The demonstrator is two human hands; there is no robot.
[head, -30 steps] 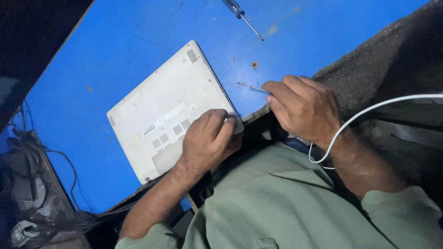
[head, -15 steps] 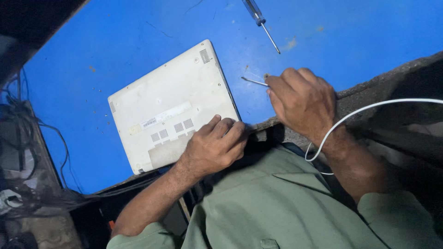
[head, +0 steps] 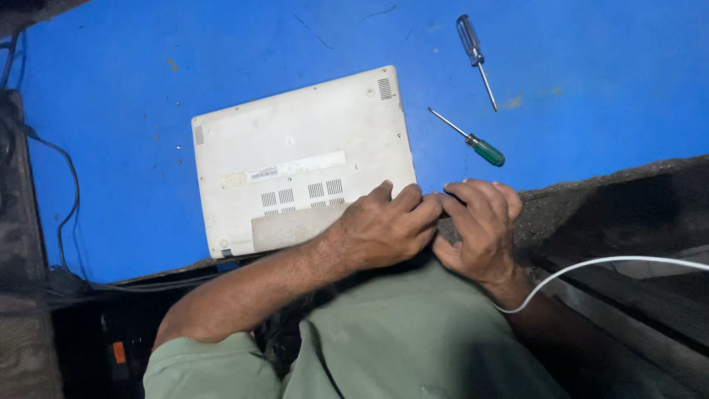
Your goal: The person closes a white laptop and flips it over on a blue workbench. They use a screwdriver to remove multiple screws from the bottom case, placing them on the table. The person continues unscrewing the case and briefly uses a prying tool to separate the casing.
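A white laptop [head: 295,148] lies bottom side up on the blue table [head: 591,89]. My left hand [head: 384,229] rests on its near right corner with the fingers curled over the edge. My right hand [head: 480,229] is right beside it. Its bent fingertips meet those of the left hand at that same corner. What lies under the fingers is hidden. A green-handled screwdriver [head: 484,149] lies loose on the table just beyond my right hand. A clear-handled screwdriver [head: 471,46] lies farther back.
A white cable [head: 605,262] runs across my right wrist toward the right. Dark cables [head: 66,222] hang off the table's left end beside a dark box. The table's worn dark front edge [head: 613,185] runs along the right.
The view has shifted, so both screwdrivers now show. The thin tool at my right hand earlier now lies on the table. My right hand has moved left to meet the left hand at the laptop's corner.
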